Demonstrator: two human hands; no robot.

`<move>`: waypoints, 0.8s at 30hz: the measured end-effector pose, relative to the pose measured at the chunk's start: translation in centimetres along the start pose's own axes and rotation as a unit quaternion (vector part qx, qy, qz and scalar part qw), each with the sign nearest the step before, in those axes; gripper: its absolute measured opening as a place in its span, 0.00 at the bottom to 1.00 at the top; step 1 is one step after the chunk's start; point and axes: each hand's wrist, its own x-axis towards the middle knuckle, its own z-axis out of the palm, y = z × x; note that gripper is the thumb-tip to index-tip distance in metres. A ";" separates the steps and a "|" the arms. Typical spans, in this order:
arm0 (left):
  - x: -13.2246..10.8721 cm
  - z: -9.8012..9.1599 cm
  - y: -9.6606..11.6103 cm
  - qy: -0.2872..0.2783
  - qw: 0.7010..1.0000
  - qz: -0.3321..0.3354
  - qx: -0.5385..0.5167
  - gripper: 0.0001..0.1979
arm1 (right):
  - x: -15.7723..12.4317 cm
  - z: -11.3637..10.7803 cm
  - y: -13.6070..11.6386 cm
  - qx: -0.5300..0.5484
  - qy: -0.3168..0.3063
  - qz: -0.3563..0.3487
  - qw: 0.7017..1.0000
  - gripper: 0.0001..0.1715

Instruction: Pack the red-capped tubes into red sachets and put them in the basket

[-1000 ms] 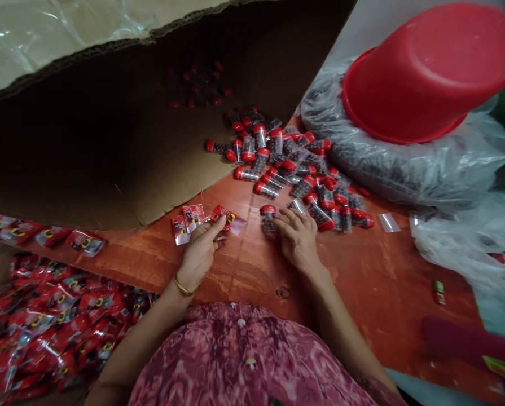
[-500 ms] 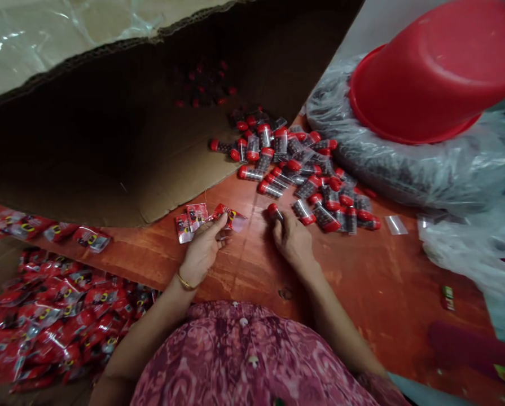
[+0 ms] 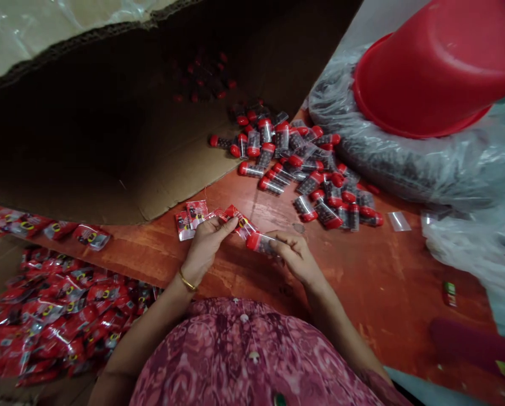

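My left hand (image 3: 207, 242) pinches a red printed plastic packet (image 3: 244, 224) between thumb and fingers, its lower end pointing right. In my right hand (image 3: 297, 254) is a clear tube with a red cap (image 3: 260, 242), dark pellets inside, held by the body with its cap toward the packet. Cap and packet edge meet or nearly meet; whether they touch I cannot tell. Flat red packets (image 3: 193, 217) lie on the table just beyond my left hand. Many similar red-capped tubes (image 3: 273, 183) are heaped past my right hand.
A large cardboard box (image 3: 184, 175) lies on its side with more tubes inside. Filled red packets (image 3: 61, 316) are piled at lower left. A red bucket (image 3: 425, 79) rests upside down on a plastic bag (image 3: 387, 169) at right. A small green-and-red item (image 3: 449, 294) lies on the table (image 3: 383, 293).
My right hand has brought the tube left and nearer to me, away from the heap, up to the packet. My left hand has shifted slightly right with the packet.
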 end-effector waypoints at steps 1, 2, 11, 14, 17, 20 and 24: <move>0.0 -0.1 0.0 -0.002 1.000 0.010 0.006 0.17 | 0.1 0.1 0.1 0.003 0.004 -0.003 1.000 0.15; 0.1 -0.2 0.0 -0.004 1.000 0.017 0.011 0.17 | 0.1 0.1 0.2 0.004 0.007 -0.007 1.000 0.14; -0.5 1.0 -0.7 0.003 0.999 0.009 -0.034 0.18 | 0.1 1.2 0.8 0.021 0.009 -0.041 0.999 0.15; -0.7 1.5 -1.7 0.000 0.999 0.025 -0.043 0.17 | 0.2 2.0 1.2 0.027 0.026 -0.050 0.998 0.16; -0.6 1.8 -2.1 -0.010 0.998 0.017 -0.056 0.17 | 0.4 3.1 1.7 0.052 0.058 -0.050 0.996 0.18; -0.6 1.8 -1.8 -0.007 0.997 0.012 -0.079 0.17 | 0.5 4.0 2.1 0.095 0.064 -0.032 0.993 0.18; -0.7 1.7 -1.6 -0.020 0.994 0.010 -0.107 0.15 | 0.5 4.8 2.2 0.141 0.058 -0.014 0.988 0.17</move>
